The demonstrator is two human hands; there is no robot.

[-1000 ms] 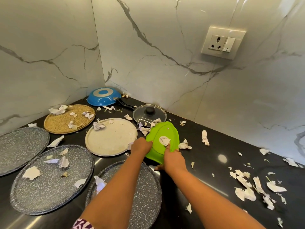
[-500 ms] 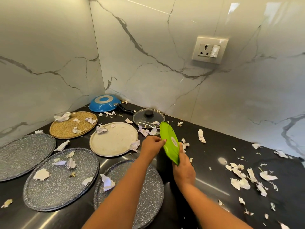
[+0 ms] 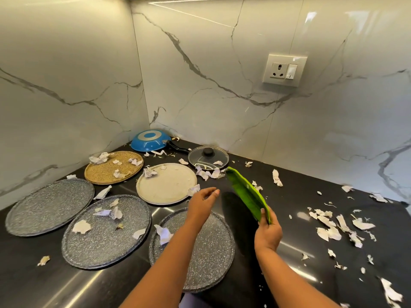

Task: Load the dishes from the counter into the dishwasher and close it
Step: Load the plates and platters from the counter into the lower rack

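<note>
On the dark worktop (image 3: 33,283), three grey speckled plates (image 3: 50,206) lie flat at the left and centre. A woven brown plate (image 3: 113,166) and a cream plate (image 3: 166,184) sit behind them. Most carry torn paper scraps (image 3: 81,226), so they look laid out for clearing one by one. In the corner sit an upturned blue pan (image 3: 149,141) and a glass lid (image 3: 208,157).

The left hand (image 3: 201,204) hovers just right of the cream plate, with its fingers loosely spread and holding nothing, probably ready to brush or steady. Right of it, the green plate (image 3: 246,192) is raised off the worktop and tipped steeply on edge, seemingly so debris slides off before loading. The right hand (image 3: 268,232) holds it, fingers curled round its near rim and forearm reaching in from below. More scraps litter the far right. The dishwasher is out of view.
</note>
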